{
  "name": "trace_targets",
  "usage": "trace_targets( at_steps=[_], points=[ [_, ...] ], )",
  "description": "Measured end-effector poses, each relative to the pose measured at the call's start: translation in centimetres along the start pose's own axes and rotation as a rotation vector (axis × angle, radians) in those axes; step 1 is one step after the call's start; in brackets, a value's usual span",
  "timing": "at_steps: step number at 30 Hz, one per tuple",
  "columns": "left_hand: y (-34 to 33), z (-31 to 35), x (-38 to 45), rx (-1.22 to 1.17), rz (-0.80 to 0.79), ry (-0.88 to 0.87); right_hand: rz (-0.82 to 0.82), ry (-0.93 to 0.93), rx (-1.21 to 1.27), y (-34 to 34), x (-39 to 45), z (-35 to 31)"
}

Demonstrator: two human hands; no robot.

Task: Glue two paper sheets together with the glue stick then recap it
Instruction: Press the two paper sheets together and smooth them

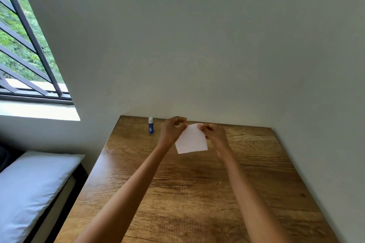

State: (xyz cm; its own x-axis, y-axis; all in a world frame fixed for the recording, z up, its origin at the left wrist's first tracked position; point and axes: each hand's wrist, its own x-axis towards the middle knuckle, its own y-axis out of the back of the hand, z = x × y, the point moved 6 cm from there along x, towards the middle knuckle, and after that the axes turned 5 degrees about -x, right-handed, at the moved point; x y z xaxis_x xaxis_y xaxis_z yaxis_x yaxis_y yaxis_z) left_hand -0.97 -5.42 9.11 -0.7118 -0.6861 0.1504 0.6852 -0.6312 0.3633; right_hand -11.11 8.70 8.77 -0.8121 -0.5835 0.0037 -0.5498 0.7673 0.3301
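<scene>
A small white paper sheet (191, 140) hangs above the far part of the wooden table (197, 193), held up by its top edge. My left hand (172, 129) pinches its upper left corner and my right hand (214, 133) pinches its upper right corner. I cannot tell whether it is one sheet or two lying together. A blue glue stick (150, 125) with a white cap stands upright at the table's far left, near the wall, a little left of my left hand.
The table sits in a corner, with pale walls (197, 45) behind and to the right. Left of it lies a bed with a white pillow (29, 189). A barred window (23, 45) is at the upper left.
</scene>
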Motion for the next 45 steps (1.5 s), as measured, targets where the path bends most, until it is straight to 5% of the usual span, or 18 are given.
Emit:
trace_targets(
  at_steps=[3, 13, 21, 27, 31, 34, 36, 38, 40, 43, 45],
  points=[
    [-1.1, 3.5, 0.7, 0.197, -0.072, -0.134, 0.011, 0.065, -0.044, 0.5, 0.2, -1.6],
    [-4.2, 6.2, 1.3, 0.154, -0.176, -0.119, 0.028, 0.079, -0.034, 2.8, -0.2, -1.7],
    [-2.6, 5.8, 2.7, 0.02, -0.014, -0.035, 0.03, -0.018, 0.018, 5.1, -0.9, 0.7],
    [-1.9, 3.0, 2.1, -0.404, 0.152, 0.21, 0.066, -0.095, 0.2, 6.0, -1.3, 2.3],
    [-2.6, 2.4, 1.0, -0.479, 0.227, 0.278, 0.088, -0.085, 0.2, 5.3, -1.0, 2.0],
    [-2.4, 2.1, 0.7, -0.431, 0.275, 0.279, 0.1, -0.053, 0.16, 5.1, -0.8, 1.8],
    [-1.6, 2.9, 0.7, -0.241, 0.305, 0.133, 0.09, -0.038, 0.133, 5.0, -0.7, 1.7],
    [-1.5, 4.6, 0.8, 0.048, 0.234, -0.117, 0.073, -0.016, 0.075, 4.8, -0.6, 1.5],
    [-3.2, 5.9, 1.0, 0.324, 0.001, -0.277, 0.044, 0.014, 0.034, 4.5, -0.6, 1.0],
    [-5.5, 6.6, 1.1, 0.489, -0.296, -0.284, 0.011, 0.078, -0.033, 4.1, -0.4, 0.0],
    [-5.7, 7.2, 1.5, 0.424, -0.287, -0.268, 0.012, 0.099, -0.053, 4.1, -0.3, -0.4]
  ],
)
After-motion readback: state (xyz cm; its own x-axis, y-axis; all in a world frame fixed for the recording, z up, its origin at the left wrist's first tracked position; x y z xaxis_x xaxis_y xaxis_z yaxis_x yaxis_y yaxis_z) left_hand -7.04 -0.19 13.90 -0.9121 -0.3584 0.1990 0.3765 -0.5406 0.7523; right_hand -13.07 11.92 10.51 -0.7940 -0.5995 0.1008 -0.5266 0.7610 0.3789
